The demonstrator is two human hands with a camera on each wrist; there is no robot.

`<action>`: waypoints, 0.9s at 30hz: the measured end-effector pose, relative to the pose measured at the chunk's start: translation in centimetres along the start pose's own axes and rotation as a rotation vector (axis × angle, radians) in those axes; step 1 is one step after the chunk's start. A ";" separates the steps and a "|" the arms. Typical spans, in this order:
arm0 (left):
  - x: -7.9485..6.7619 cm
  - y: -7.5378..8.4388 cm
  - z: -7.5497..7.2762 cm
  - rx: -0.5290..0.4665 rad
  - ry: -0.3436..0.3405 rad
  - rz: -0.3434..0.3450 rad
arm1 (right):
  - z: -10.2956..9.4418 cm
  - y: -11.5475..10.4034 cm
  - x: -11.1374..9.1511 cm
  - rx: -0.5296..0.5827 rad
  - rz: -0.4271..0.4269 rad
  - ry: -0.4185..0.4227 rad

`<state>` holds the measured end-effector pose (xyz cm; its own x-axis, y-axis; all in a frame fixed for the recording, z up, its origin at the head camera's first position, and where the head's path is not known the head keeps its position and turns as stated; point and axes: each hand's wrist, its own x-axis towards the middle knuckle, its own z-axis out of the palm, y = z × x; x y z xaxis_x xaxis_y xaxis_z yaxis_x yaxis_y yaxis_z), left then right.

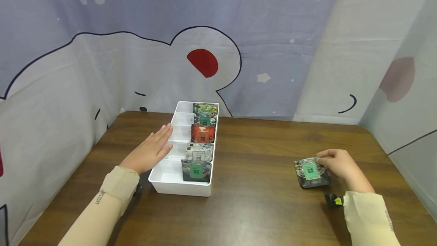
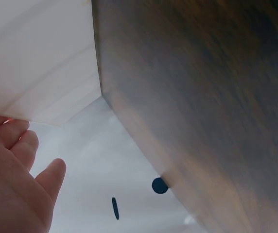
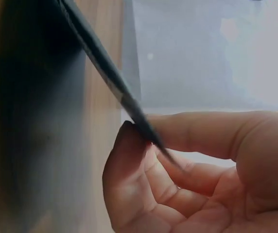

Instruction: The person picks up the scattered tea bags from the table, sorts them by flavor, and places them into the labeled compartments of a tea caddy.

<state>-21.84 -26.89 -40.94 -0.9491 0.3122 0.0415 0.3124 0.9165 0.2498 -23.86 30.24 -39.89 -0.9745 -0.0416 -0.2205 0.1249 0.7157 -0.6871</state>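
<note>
A white divided box stands on the table, and a row of sachets leans along the right side of its compartments. Frontmost is a dark sachet with a green label; behind it come a pale grey sachet and a red sachet. My left hand rests with straight fingers at the box's left rim, its fingertips over the edge. Off to the right, my right hand pinches another dark green-labelled sachet by its upper right corner, between thumb and fingers. In the right wrist view this sachet appears edge-on.
The brown wooden table reaches back to a patterned curtain, which also hangs along both sides. A small black object with a yellow mark shows beside the right wrist.
</note>
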 end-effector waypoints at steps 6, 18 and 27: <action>0.1 0.0 0.0 -0.005 -0.003 0.001 | 1.0 -0.8 0.0 0.094 0.004 -0.002; 0.2 -0.1 0.1 -0.016 0.001 0.013 | 3.0 -2.7 0.1 0.203 -0.051 0.012; 0.1 -0.2 0.1 -0.038 0.000 0.001 | 4.8 -4.4 0.6 0.267 -0.119 0.024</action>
<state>-21.96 -27.00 -41.06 -0.9488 0.3131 0.0413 0.3115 0.9062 0.2859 -24.08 23.73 -40.38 -0.9890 -0.0956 -0.1128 0.0507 0.4977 -0.8659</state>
